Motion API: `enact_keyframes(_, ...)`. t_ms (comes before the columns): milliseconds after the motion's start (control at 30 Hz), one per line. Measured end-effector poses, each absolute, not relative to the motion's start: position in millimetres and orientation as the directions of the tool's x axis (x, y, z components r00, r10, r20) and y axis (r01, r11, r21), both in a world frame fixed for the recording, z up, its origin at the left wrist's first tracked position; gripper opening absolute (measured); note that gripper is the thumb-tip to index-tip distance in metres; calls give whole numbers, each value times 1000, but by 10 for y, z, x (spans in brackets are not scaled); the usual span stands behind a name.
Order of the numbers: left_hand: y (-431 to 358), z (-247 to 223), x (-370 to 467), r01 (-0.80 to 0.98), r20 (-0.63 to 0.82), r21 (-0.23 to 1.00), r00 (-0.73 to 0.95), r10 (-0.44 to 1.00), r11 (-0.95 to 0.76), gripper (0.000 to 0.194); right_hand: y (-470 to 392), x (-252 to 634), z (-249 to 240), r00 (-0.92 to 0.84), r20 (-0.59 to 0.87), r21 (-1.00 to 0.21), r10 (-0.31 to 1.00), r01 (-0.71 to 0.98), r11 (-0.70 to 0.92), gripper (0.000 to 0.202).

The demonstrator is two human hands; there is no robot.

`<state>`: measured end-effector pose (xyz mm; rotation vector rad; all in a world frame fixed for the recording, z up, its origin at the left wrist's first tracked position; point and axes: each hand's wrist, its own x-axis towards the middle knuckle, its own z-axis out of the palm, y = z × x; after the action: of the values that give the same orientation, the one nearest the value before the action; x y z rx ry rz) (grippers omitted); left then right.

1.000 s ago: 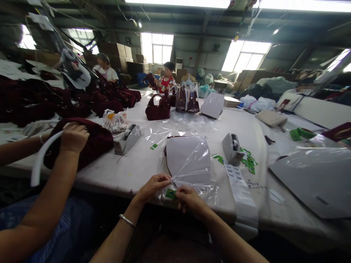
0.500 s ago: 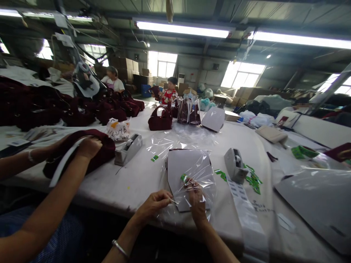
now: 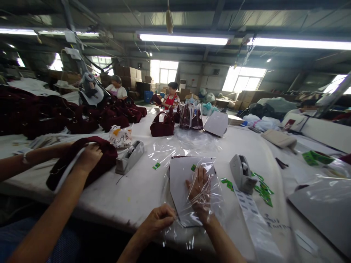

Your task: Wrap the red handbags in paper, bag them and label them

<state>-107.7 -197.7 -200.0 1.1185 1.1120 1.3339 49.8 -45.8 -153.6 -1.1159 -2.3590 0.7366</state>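
Observation:
A pale grey board (image 3: 179, 186) lies on the white table inside a clear plastic bag (image 3: 216, 193), with a dark edge showing at its top. My right hand (image 3: 199, 186) is inside the bag, fingers spread flat over the board. A small green packet (image 3: 193, 167) lies on the board just above the fingertips. At the bag's near left corner, my left hand (image 3: 163, 216) is closed, thumb and fingers pinching the edge of the plastic.
Tape dispensers stand at left (image 3: 130, 157) and right (image 3: 242, 173), with green packets (image 3: 263, 190) beside the right one. A co-worker's hands (image 3: 89, 157) hold a dark red bag (image 3: 106, 151) at left. Another red bag (image 3: 161, 126) stands beyond.
My right hand has moved deeper over the board and opened out flat, letting go of the green packet. My left hand stays at the bag's corner. The view has shifted slightly.

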Motion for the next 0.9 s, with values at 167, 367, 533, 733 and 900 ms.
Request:
enact_keyframes(167,-1973,-1999,-1067,-149,48,987,-49,998,-54,41,-191,297,-1627,-392,454,-312,800,771,555,59)
enact_keyframes(367,-1983,-2060,-1040,-125,37,991,-62,997,-45,34,-147,413,-1993,-414,673,-175,613,717,675,55)
enact_keyframes(533,-2001,-2014,-1027,-48,45,998,-63,997,-48,22,-253,406,-1933,-526,695,25,490,699,715,88)
enact_keyframes(733,-2023,-1956,-961,56,44,998,-73,996,-40,8,-266,329,-1880,-544,679,50,493,705,708,87)
enact_keyframes(900,-2036,-1900,-932,66,5,998,-87,996,1,11,-194,238,-1964,-494,698,-25,517,705,708,85)
